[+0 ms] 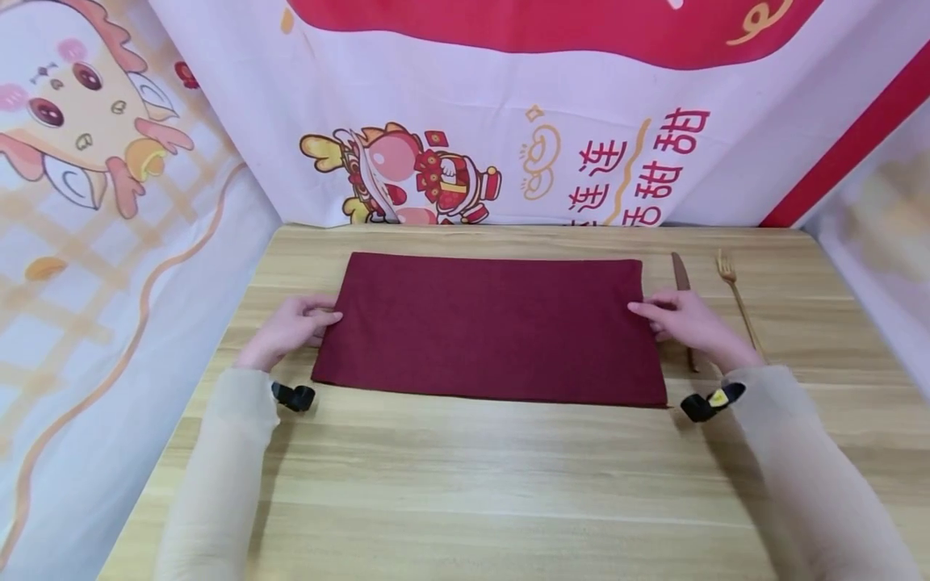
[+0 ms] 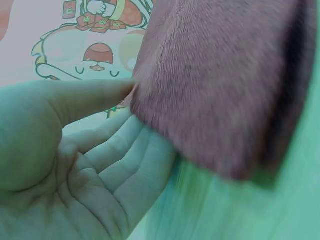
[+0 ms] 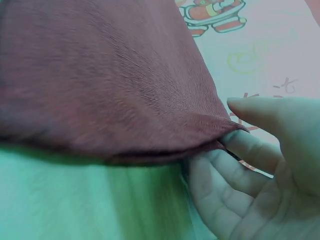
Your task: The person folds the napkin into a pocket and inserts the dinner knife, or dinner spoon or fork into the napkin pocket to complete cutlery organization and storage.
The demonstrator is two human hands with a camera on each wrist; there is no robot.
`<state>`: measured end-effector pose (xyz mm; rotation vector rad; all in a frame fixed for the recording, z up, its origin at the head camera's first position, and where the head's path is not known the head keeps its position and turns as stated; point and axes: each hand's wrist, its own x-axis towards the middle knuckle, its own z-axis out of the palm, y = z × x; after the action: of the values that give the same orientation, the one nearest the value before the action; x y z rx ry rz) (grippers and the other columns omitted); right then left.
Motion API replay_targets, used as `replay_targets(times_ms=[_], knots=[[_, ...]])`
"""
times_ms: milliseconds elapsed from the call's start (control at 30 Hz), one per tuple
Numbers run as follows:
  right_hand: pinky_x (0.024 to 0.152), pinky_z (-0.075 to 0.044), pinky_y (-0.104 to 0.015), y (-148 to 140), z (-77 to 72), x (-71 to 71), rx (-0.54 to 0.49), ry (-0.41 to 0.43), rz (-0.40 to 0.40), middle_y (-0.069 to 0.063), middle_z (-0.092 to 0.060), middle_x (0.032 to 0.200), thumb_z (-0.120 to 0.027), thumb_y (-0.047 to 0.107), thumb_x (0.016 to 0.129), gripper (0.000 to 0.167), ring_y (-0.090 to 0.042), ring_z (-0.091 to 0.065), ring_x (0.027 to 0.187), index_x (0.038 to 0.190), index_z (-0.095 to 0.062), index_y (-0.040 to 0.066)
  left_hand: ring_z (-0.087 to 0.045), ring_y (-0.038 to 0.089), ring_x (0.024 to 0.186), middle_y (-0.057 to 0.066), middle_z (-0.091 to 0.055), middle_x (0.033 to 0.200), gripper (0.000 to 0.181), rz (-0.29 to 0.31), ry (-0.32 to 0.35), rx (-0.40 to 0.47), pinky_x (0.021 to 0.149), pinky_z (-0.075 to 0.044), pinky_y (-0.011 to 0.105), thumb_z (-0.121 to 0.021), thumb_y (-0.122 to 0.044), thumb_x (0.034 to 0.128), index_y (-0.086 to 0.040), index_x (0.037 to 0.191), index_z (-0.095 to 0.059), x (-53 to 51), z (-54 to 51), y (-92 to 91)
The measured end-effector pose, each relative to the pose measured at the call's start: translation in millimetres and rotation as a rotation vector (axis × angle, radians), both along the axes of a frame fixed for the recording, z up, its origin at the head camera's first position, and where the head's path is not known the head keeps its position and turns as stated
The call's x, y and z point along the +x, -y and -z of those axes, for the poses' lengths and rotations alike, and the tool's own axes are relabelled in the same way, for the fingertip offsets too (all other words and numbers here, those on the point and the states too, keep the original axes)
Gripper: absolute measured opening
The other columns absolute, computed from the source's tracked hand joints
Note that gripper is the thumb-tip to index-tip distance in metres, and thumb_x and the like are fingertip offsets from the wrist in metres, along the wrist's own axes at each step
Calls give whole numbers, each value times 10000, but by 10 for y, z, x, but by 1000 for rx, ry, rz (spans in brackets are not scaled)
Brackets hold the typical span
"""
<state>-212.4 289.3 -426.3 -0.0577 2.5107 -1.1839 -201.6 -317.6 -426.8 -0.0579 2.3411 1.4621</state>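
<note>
Dk red cloth (image 1: 487, 331), fine-textured & folded to a layered rect., is spread over the far part of the wood-grain table (image 1: 472, 484); its L short edge is pinched by the L hand (image 1: 294, 327), R edge by the R hand (image 1: 686, 323). Slim knife (image 1: 680, 273) & gold-coloured fork (image 1: 729, 276) are laid R of it, knife partly hidden.

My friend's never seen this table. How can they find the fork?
On the wooden table, look right of the dark red cloth. Past the knife that the right hand partly covers lies a thin gold fork; its prongs set it apart from the knife.
</note>
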Motion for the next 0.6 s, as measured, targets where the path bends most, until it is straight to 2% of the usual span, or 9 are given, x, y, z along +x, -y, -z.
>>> replay_targets(times_ms=[133, 233, 300, 367, 467, 600], knots=[[783, -593, -372, -48, -42, 184, 13, 25, -48, -224, -637, 1211, -606, 489, 1011, 646, -267, -662, 956, 1346, -583, -63, -721, 230, 883, 217, -702, 1131, 507, 50, 26, -8, 774, -598, 355, -616, -143, 1028, 139, 1417, -454, 131, -34, 49], [736, -594, -364, -112, -44, 302, 0, 49, -75, -162, -680, 1039, -644, 449, 1001, 541, -260, -667, 878, 1245, -651, -34, -724, 253, 877, 174, -725, 1053, 464, 91, 51, -12, 773, -601, 378, -636, -146, 1020, 130, 1369, -504, 225, -55, 61], [699, -589, -357, -154, -29, 369, -8, 62, -96, -126, -684, 929, -689, 404, 983, 461, -246, -667, 822, 1163, -681, -20, -694, 207, 817, 101, -708, 934, 406, 106, 59, -39, 747, -599, 360, -666, -164, 1005, 103, 1290, -553, 280, -66, 57], [676, -583, -345, -179, -9, 424, -9, 77, -114, -95, -679, 860, -744, 362, 948, 391, -226, -658, 781, 1082, -691, -2, -616, 140, 717, 45, -634, 816, 372, 119, 41, -81, 689, -577, 311, -703, -171, 982, 87, 1211, -564, 327, -66, 51], [670, -580, -331, -175, 13, 483, -7, 85, -132, -71, -689, 851, -812, 291, 895, 334, -202, -640, 765, 1028, -691, 10, -450, 94, 620, 6, -495, 723, 366, 125, -6, -164, 602, -476, 250, -753, -181, 941, 53, 1137, -550, 376, -66, 44], [694, -582, -314, -141, 2, 522, -6, 68, -132, -61, -708, 887, -834, 242, 873, 306, -176, -633, 786, 1019, -700, 10, -428, 116, 650, -6, -483, 718, 420, 135, -57, -218, 661, -408, 260, -787, -192, 910, 54, 1142, -537, 423, -83, 70]])
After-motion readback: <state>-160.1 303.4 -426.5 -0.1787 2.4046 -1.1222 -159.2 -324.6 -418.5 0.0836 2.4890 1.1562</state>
